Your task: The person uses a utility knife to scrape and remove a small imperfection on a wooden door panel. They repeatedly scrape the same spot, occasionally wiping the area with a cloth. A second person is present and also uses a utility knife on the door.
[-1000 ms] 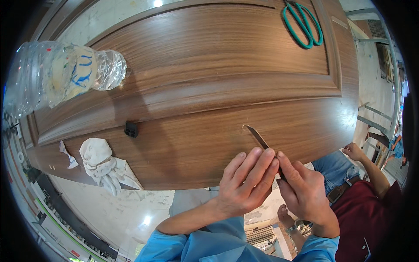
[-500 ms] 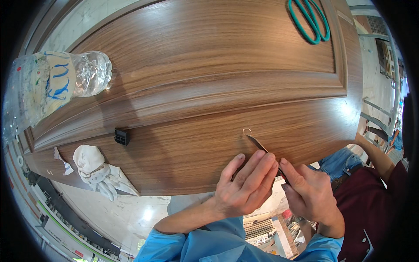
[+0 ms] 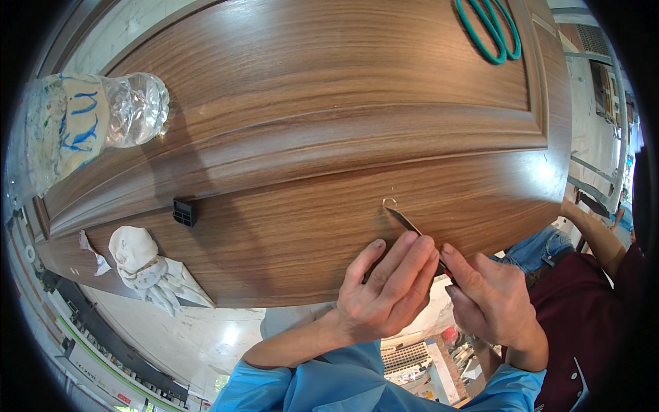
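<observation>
A knife with a narrow, dark blade (image 3: 403,220) points up and left over the wood-grain panel (image 3: 295,247). Its tip is at the lower edge of a small pale ring-shaped mark or curl (image 3: 390,203); touching or just above, I cannot tell. My right hand (image 3: 495,296) is closed around the handle, of which only a bit of red and black shows. The fingers of my left hand (image 3: 390,288) are bent and pressed against the blade near the handle. My left thumb is hidden beneath.
At left on the panel are a clear plastic bottle (image 3: 134,110), a small black plastic piece (image 3: 184,212), a white glove bundle (image 3: 141,257) and a torn scrap (image 3: 96,255). Green loops (image 3: 495,34) lie at the far right. A person in a maroon shirt (image 3: 580,336) stands close on the right.
The view has shifted slightly, and things at left sit a little further left. My right hand has moved slightly right, and more of the blade shows. Both hands keep their hold.
</observation>
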`<state>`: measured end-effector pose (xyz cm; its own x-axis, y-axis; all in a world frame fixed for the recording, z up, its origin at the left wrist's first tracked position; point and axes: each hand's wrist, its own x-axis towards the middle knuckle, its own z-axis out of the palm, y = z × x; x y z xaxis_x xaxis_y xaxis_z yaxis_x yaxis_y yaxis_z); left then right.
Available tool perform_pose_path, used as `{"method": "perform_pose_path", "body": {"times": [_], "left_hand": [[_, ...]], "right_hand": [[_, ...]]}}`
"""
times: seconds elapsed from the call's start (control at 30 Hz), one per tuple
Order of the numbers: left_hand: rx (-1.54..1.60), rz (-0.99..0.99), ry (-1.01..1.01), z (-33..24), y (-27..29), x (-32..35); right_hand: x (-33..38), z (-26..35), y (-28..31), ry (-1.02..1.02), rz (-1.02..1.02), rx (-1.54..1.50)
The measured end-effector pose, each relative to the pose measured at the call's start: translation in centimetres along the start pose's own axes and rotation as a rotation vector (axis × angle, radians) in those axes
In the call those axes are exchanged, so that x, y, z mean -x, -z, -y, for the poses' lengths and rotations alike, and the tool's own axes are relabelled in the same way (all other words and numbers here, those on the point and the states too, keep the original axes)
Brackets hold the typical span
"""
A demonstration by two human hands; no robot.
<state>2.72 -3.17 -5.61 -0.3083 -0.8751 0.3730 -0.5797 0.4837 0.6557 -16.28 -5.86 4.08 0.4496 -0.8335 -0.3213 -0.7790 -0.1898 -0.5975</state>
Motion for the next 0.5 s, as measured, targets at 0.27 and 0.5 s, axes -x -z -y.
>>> {"method": "perform_pose_path", "body": {"times": [0.27,0.5], "left_hand": [[-0.014,-0.018,0.006,-0.03,-0.26,0.02],[-0.013,-0.002,0.013,-0.02,-0.11,-0.09]], "right_hand": [[-0.03,-0.02,0.12,-0.011,0.024,0.006],[-0.29,0.05,0.62,-0.036,0.049,0.037]]}}
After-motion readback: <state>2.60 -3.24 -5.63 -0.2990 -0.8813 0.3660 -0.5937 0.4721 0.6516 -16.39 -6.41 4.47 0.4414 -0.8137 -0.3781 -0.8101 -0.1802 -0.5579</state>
